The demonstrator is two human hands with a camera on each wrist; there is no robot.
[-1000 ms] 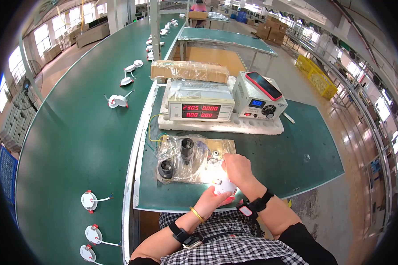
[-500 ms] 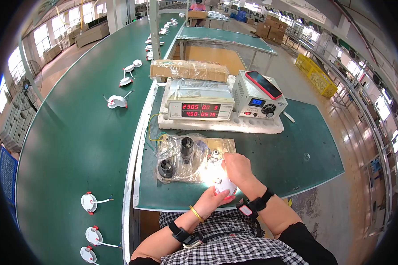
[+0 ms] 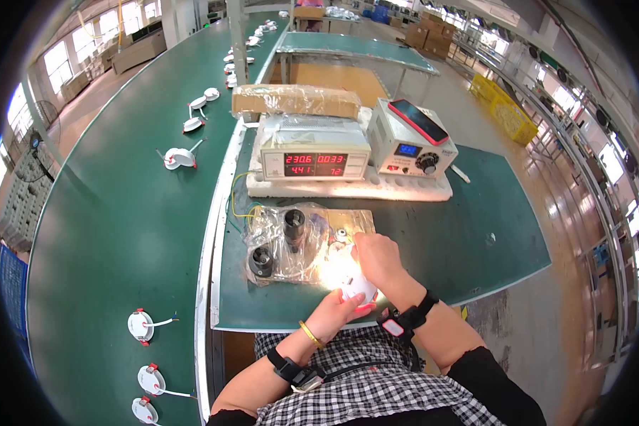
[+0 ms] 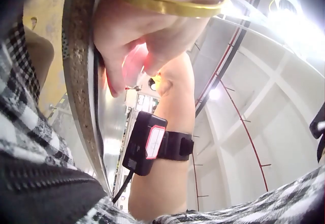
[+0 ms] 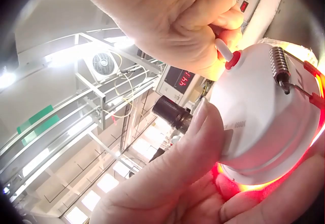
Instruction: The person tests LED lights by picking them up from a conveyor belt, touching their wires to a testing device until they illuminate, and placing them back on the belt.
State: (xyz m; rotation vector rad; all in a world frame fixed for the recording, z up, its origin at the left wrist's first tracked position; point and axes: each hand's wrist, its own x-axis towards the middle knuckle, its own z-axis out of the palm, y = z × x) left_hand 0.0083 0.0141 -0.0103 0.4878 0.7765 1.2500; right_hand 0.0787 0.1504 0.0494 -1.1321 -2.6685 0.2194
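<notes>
A round white lamp [image 5: 259, 117] with a spring clip and red parts glows brightly around its rim. My left hand [image 3: 333, 312] grips it, thumb across the white back and fingers beneath, as the right wrist view shows. My right hand [image 5: 177, 25], with curled fingers, pinches the short white cable [image 5: 222, 48] where it leaves the lamp's red grommet. In the head view my right hand [image 3: 378, 261] is at the right edge of the plastic-wrapped board [image 3: 305, 266]; its fingertips are hidden there. Two black sockets [image 3: 295, 226] [image 3: 261, 261] stand on this board.
Behind the board are a meter [image 3: 315, 162] with red digits and a power unit [image 3: 413, 145] carrying a phone [image 3: 418, 122]. A wrapped carton [image 3: 296, 101] lies behind the meter. More white lamps [image 3: 140, 326] lie along the green bench [image 3: 106, 255] at left.
The meter's lower and right readings have risen from zero to lit values. The head view has shifted slightly. Both hands keep their hold on the lamp and cable.
</notes>
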